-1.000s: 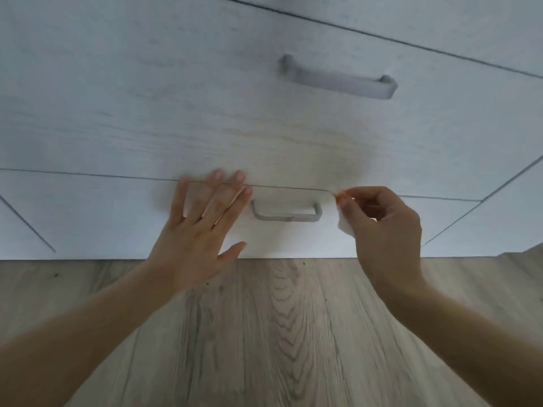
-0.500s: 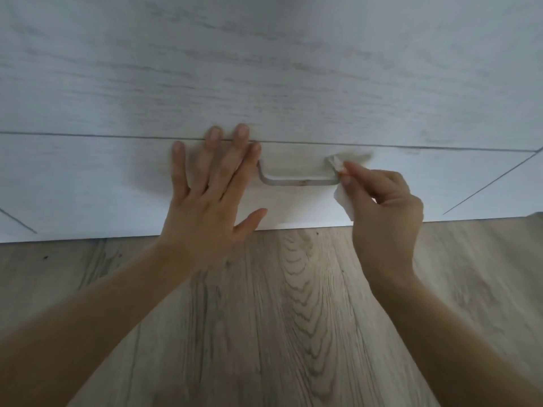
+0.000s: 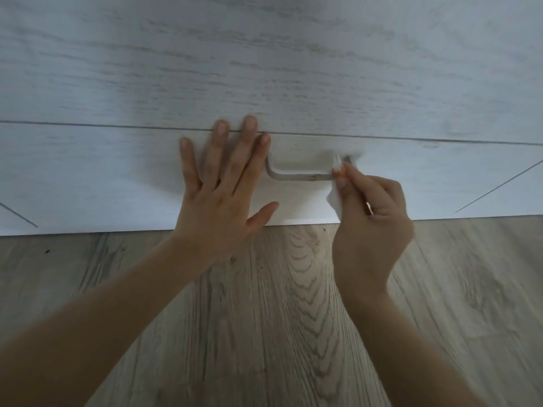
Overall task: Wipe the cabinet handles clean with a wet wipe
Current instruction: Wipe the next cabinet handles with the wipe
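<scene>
A grey metal handle (image 3: 296, 175) sits on the lowest white drawer front (image 3: 102, 177), with a brownish spot on its bar. My right hand (image 3: 370, 224) pinches a white wet wipe (image 3: 335, 202) and presses it around the handle's right end. My left hand (image 3: 223, 195) lies flat and spread on the drawer front just left of the handle, fingertips reaching the seam above.
A larger white drawer front (image 3: 264, 60) fills the upper half of the view. Grey wood-grain floor (image 3: 264, 318) runs below the cabinet's bottom edge. Diagonal panel seams show at the far left and right.
The view has tilted down, so the upper handle is out of sight. My right hand moved the wipe from beside the handle onto its right end. My left hand stayed flat.
</scene>
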{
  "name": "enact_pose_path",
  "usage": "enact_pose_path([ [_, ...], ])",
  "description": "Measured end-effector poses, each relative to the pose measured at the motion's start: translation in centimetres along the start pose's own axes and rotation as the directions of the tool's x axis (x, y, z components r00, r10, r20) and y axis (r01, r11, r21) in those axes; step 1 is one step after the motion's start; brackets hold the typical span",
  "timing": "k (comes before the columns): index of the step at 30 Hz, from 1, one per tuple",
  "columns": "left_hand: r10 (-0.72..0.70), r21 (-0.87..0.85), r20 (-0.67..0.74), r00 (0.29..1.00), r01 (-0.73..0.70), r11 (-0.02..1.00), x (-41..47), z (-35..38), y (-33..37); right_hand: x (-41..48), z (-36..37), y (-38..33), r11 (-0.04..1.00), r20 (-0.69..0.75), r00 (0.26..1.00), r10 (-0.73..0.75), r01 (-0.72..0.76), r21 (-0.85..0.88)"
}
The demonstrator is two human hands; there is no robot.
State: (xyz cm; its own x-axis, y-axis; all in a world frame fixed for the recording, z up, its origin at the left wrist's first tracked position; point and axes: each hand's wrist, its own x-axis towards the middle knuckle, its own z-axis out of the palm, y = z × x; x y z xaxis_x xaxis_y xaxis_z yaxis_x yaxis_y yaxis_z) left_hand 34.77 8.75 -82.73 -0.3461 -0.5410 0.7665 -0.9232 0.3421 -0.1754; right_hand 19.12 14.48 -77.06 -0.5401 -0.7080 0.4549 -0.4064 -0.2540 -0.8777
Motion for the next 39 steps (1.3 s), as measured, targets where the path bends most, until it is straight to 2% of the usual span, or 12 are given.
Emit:
enact_pose_path([
  [3, -0.005, -0.011, 0.001, 1.0, 0.005, 1.0, 0.0, 0.0, 0.0, -0.3, 0.3, 0.0, 0.996, 0.017, 0.997, -0.076, 0.076, -0.042],
  [7, 0.001, -0.007, -0.007, 1.0, -0.001, 1.0, 0.0, 0.1, -0.2, 0.2, -0.1, 0.3, 1.0, -0.066, 0.998, 0.001, 0.0, 0.007],
  [11, -0.006, -0.003, -0.017, 1.0, 0.005, 1.0, 0.0, 0.2, 0.0, -0.3, 0.4, 0.2, 0.995, 0.013, 0.996, -0.085, 0.085, -0.046],
  [14, -0.004, 0.007, -0.018, 1.0, 0.004, 1.0, 0.0, 0.4, -0.1, -0.5, 0.9, 0.2, 0.999, -0.027, 0.999, -0.044, 0.043, -0.022],
  [17, -0.001, -0.002, -0.025, 1.0, 0.001, 1.0, 0.0, 0.4, -0.2, -0.4, 0.6, 0.2, 0.998, 0.01, 0.998, -0.054, 0.054, -0.019],
  [21, 0.004, 0.017, -0.048, 0.999, -0.003, 1.0, 0.0, 0.6, -0.1, 0.2, 0.0, 0.5, 0.999, -0.084, 0.996, 0.023, -0.02, 0.037],
  [25, 0.0, 0.015, -0.048, 0.999, 0.001, 1.0, 0.0, 0.8, 0.1, -0.5, 0.6, 0.3, 0.996, 0.03, 0.995, -0.091, 0.092, -0.009],
  [28, 0.009, 0.028, -0.057, 0.998, -0.008, 1.0, -0.1, 0.7, -0.2, -0.9, 1.3, 0.6, 0.998, -0.041, 0.997, -0.06, 0.061, 0.027],
  [32, 0.026, 0.037, -0.065, 0.998, -0.024, 0.999, -0.1, 0.8, -0.4, -1.4, 1.6, 0.7, 0.994, -0.007, 0.996, -0.092, 0.092, 0.058],
  [36, 0.023, 0.047, -0.067, 0.997, -0.02, 0.999, -0.1, 0.9, -0.4, -1.0, 1.2, 0.8, 0.998, -0.083, 0.996, -0.041, 0.044, 0.043],
  [39, 0.014, 0.035, -0.07, 0.997, -0.012, 0.999, 0.0, 0.9, -0.2, -1.6, 1.8, 0.5, 0.994, -0.015, 0.998, -0.069, 0.07, 0.085],
])
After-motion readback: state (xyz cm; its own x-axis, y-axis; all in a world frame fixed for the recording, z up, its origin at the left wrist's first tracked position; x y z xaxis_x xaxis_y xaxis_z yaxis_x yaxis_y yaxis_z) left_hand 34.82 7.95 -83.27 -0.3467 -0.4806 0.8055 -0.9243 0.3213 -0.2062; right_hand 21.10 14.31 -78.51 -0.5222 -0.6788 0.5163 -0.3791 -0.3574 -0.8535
